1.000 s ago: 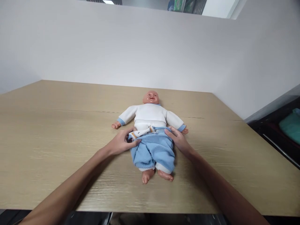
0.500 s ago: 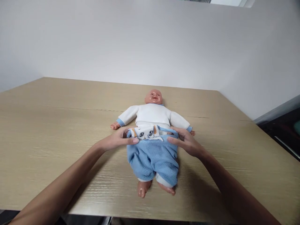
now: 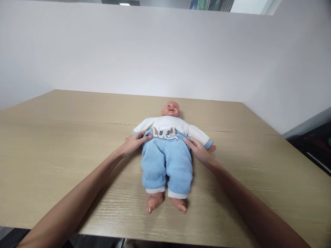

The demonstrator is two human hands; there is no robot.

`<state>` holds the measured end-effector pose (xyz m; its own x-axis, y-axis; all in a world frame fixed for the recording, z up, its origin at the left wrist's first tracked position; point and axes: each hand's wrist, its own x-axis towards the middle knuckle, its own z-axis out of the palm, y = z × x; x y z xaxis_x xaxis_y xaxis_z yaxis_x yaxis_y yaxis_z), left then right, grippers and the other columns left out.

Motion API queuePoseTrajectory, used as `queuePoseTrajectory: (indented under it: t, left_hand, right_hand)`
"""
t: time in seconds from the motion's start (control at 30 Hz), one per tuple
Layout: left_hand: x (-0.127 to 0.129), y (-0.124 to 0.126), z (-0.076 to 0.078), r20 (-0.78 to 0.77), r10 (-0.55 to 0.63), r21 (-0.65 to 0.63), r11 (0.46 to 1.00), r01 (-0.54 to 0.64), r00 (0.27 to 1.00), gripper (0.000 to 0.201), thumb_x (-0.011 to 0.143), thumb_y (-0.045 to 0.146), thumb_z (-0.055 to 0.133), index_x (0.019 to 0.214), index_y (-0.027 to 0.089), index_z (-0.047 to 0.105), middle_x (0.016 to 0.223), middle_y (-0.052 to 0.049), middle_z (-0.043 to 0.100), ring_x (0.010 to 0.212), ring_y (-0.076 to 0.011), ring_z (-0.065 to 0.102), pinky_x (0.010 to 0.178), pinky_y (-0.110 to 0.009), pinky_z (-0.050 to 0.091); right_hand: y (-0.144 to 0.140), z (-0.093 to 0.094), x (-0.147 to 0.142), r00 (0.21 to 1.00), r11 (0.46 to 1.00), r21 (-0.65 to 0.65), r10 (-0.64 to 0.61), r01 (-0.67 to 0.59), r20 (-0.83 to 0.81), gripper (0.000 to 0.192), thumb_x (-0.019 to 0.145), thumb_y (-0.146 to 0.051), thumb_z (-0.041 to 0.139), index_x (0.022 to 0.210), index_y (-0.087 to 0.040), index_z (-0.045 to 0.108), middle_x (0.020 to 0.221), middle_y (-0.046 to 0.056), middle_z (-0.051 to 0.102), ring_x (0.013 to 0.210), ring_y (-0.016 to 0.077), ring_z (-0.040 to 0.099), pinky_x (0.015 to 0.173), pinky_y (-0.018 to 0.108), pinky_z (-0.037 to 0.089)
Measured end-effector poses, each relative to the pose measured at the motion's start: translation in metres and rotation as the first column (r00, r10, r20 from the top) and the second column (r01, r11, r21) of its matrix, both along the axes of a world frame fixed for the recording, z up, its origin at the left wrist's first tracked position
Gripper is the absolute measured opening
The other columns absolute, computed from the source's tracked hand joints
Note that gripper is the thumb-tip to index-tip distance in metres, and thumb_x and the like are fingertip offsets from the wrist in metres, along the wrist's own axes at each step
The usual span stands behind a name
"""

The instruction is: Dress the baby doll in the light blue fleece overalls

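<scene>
A baby doll lies on its back on the table, head toward the wall and bare feet toward me. It wears a white long-sleeved top with blue cuffs. Light blue fleece overalls cover its legs, and their bib with an animal face lies over the belly. My left hand pinches the overalls' edge at the doll's hip on the left. On the right side, my right hand has thumb and fingers closed on the matching edge. The fingertips are partly hidden by cloth.
The wooden table has a narrow seam running across it. A pale wall rises behind, with an opening at its top. At the right edge stands a dark glossy object beside the table.
Both hands have moved up toward the doll's chest, drawing the overalls higher. The bib now lies flatter over the belly, and the trouser legs are straighter. The view has tilted up slightly.
</scene>
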<state>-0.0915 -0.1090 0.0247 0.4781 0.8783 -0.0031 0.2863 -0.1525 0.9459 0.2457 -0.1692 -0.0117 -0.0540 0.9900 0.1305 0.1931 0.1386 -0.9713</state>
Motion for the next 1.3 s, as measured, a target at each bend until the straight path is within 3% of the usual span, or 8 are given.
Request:
queuePoseTrajectory:
  t: [0.2, 0.37, 0.5, 0.63, 0.77, 0.9, 1.1, 1.3]
  left_hand:
    - [-0.006, -0.012, -0.03, 0.39, 0.022, -0.371, 0.919, 0.136, 0.92, 0.05, 0.093, 0.045, 0.077, 0.136, 0.02, 0.07, 0.125, -0.011, 0.075, 0.124, -0.0329, 0.066, 0.103, -0.039, 0.049]
    - [0.004, -0.014, -0.031, 0.482, 0.043, -0.398, 0.9, 0.175, 0.875, 0.04, 0.092, 0.039, 0.079, 0.127, 0.021, 0.071, 0.113, -0.008, 0.074, 0.104, -0.0251, 0.068, 0.091, -0.034, 0.049]
    - [-0.005, -0.011, -0.026, 0.348, -0.018, -0.307, 0.942, 0.132, 0.937, 0.033, 0.092, 0.046, 0.079, 0.112, 0.021, 0.07, 0.1, -0.003, 0.068, 0.089, -0.0204, 0.062, 0.079, -0.03, 0.046]
    - [-0.015, -0.008, -0.022, 0.142, -0.096, -0.137, 0.984, 0.116, 0.985, 0.035, 0.096, 0.054, 0.073, 0.099, 0.02, 0.066, 0.089, 0.0, 0.058, 0.08, -0.0171, 0.052, 0.071, -0.029, 0.038]
    - [-0.009, -0.01, -0.016, 0.108, -0.054, 0.088, 0.995, 0.045, 0.993, 0.034, 0.101, 0.055, 0.066, 0.1, 0.021, 0.061, 0.092, 0.0, 0.055, 0.084, -0.0179, 0.05, 0.076, -0.03, 0.039]
    - [0.008, -0.007, 0.002, 0.094, -0.039, 0.332, 0.943, 0.005, 0.995, 0.031, 0.103, 0.051, 0.063, 0.099, 0.021, 0.062, 0.112, -0.007, 0.062, 0.11, -0.0248, 0.055, 0.098, -0.035, 0.042]
    - [0.023, 0.016, 0.004, 0.101, -0.008, 0.177, 0.984, -0.01, 0.995, 0.029, 0.101, 0.05, 0.058, 0.096, 0.021, 0.055, 0.089, 0.001, 0.053, 0.084, -0.0195, 0.048, 0.077, -0.031, 0.038]
    - [0.002, 0.013, -0.022, 0.013, -0.011, 0.103, 0.995, 0.009, 1.0, 0.036, 0.101, 0.056, 0.059, 0.091, 0.021, 0.057, 0.087, 0.001, 0.05, 0.084, -0.0194, 0.046, 0.079, -0.032, 0.037]
  right_hand:
    - [-0.018, 0.003, -0.018, 0.876, 0.981, -0.18, -0.022, -0.074, -0.482, 0.046, 0.09, -0.06, 0.079, 0.121, -0.027, 0.077, 0.124, 0.006, 0.081, 0.135, 0.0315, 0.064, 0.122, 0.046, 0.047]
    - [-0.022, 0.004, -0.022, 0.83, 0.969, -0.237, -0.079, -0.066, -0.552, 0.047, 0.088, -0.056, 0.083, 0.128, -0.031, 0.075, 0.127, 0.003, 0.081, 0.135, 0.0309, 0.066, 0.12, 0.048, 0.051]
    - [-0.02, 0.004, -0.009, 0.908, 0.962, -0.237, 0.027, -0.138, -0.418, 0.042, 0.089, -0.06, 0.081, 0.118, -0.031, 0.076, 0.112, 0.003, 0.08, 0.112, 0.0286, 0.072, 0.106, 0.045, 0.056]
    - [-0.02, 0.009, 0.006, 0.989, 0.988, -0.041, 0.15, -0.149, 0.018, 0.035, 0.099, -0.06, 0.069, 0.094, -0.026, 0.071, 0.092, 0.001, 0.07, 0.091, 0.0245, 0.063, 0.089, 0.039, 0.052]
    - [-0.025, 0.023, 0.002, 0.948, 0.972, 0.228, -0.021, -0.056, 0.319, 0.032, 0.105, -0.052, 0.06, 0.087, -0.026, 0.062, 0.088, 0.002, 0.058, 0.087, 0.0243, 0.054, 0.084, 0.039, 0.046]
    - [-0.016, 0.041, -0.015, 0.945, 0.931, 0.366, -0.114, -0.006, 0.306, 0.018, 0.104, -0.044, 0.062, 0.097, -0.027, 0.063, 0.099, 0.004, 0.061, 0.1, 0.0272, 0.055, 0.096, 0.041, 0.044]
    - [0.019, 0.023, -0.013, 0.992, 0.986, 0.131, -0.114, 0.106, 0.06, 0.026, 0.101, -0.053, 0.06, 0.097, -0.028, 0.056, 0.085, -0.003, 0.054, 0.082, 0.0218, 0.052, 0.08, 0.034, 0.043]
    - [0.0, -0.006, 0.005, 0.968, 0.983, 0.139, -0.149, 0.122, 0.203, 0.039, 0.1, -0.061, 0.061, 0.082, -0.027, 0.061, 0.083, -0.001, 0.063, 0.084, 0.0242, 0.055, 0.089, 0.038, 0.047]
